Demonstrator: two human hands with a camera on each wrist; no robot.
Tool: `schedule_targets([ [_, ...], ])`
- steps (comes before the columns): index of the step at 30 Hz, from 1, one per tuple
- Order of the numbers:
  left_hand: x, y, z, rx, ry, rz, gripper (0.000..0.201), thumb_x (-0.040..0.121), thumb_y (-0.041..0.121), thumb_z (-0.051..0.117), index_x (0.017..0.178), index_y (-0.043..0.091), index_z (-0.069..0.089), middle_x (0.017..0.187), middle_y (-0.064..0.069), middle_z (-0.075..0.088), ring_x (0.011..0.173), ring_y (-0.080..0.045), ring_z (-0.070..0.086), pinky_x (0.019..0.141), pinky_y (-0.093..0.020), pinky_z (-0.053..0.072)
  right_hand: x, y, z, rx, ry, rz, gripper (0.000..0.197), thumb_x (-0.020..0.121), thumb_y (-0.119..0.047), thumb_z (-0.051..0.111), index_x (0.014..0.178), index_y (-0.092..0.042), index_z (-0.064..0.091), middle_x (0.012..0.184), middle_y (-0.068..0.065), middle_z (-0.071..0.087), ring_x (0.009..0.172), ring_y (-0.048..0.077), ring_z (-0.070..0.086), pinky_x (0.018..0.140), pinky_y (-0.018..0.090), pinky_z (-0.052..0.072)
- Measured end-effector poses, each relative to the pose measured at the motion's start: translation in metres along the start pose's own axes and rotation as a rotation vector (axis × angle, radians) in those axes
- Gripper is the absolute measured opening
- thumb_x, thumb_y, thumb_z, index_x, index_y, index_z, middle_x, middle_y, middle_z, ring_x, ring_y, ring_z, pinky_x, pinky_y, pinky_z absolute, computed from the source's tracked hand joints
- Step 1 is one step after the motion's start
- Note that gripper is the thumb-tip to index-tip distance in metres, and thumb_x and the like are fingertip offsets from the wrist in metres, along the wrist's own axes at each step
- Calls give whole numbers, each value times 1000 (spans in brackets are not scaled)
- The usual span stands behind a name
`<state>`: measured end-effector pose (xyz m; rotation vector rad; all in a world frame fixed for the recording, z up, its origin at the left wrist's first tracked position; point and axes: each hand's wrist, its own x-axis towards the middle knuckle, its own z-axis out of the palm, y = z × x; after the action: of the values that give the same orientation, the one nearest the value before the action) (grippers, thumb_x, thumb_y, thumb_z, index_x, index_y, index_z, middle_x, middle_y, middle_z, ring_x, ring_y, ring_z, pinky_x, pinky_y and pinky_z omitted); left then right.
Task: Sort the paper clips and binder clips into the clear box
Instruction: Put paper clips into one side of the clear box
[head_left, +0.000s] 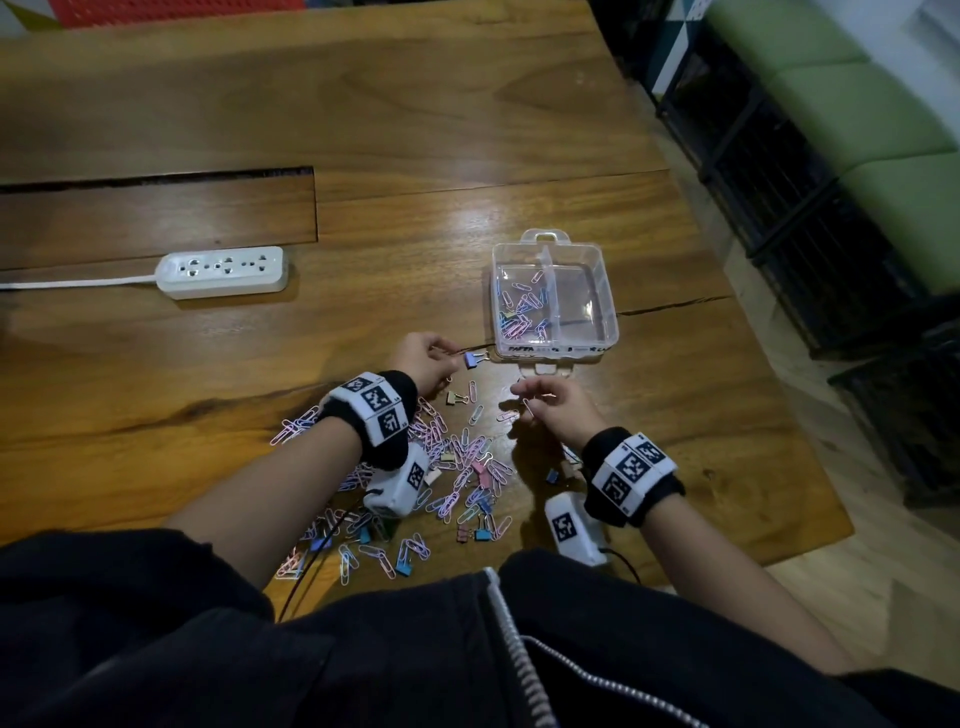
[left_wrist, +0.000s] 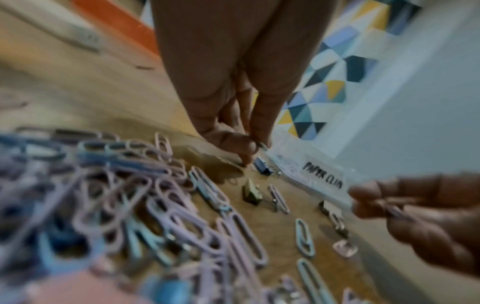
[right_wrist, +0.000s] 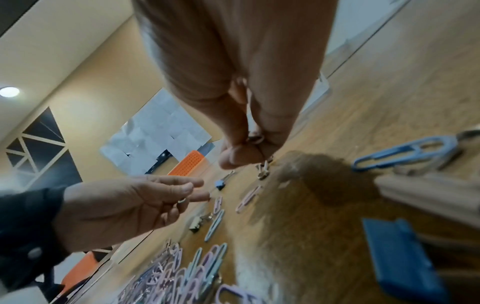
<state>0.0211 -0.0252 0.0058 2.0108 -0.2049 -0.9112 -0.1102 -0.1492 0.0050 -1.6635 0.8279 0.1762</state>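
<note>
Fingertips (left_wrist: 255, 144) of the left hand (head_left: 423, 358) pinch something small and metallic, probably a clip's wire loop; blur hides which. A blue binder clip (head_left: 471, 359) lies on the table (head_left: 415, 130) just off those fingertips, beside the box's near-left corner. Right hand (head_left: 558, 410) pinches a pink paper clip (head_left: 529, 408) between thumb and forefinger, other fingers loosely curled, hovering just short of the box. Clear box (head_left: 602, 291) sits open ahead of both hands, two compartments: left one has a scatter of paper clips (head_left: 522, 312), right one looks bare. A tan binder clip (head_left: 457, 398) and a few stray paper clips lie between the hands. Main pile (head_left: 457, 467) of pastel paper clips and binder clips is under and behind the left wrist, near the table edge, partly hidden by the wrist cameras. White power strip (head_left: 223, 271) is well left of the box, cable running off left. Green bench (head_left: 872, 104) at far right, off the table.
</note>
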Motion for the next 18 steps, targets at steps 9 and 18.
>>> schedule_targets([
  [9, -3, -6, 12, 631, -115, 196, 27, 89, 30, 57, 101, 6, 57, 86, 0, 53, 75, -13, 49, 65, -21, 38, 10, 3, 21, -582, 46, -144, 17, 92, -16, 47, 102, -4, 54, 104, 10, 57, 93, 22, 52, 77, 26, 36],
  [18, -3, 2, 29, 1037, -101, 293, 24, 91, 20, 53, 102, 0, 62, 113, -16, 60, 105, -29, 57, 85, -34, 47, 11, 20, 19, -918, 15, -200, 18, 90, -17, 51, 103, -5, 56, 110, 12, 52, 101, 26, 50, 85, 31, 42],
])
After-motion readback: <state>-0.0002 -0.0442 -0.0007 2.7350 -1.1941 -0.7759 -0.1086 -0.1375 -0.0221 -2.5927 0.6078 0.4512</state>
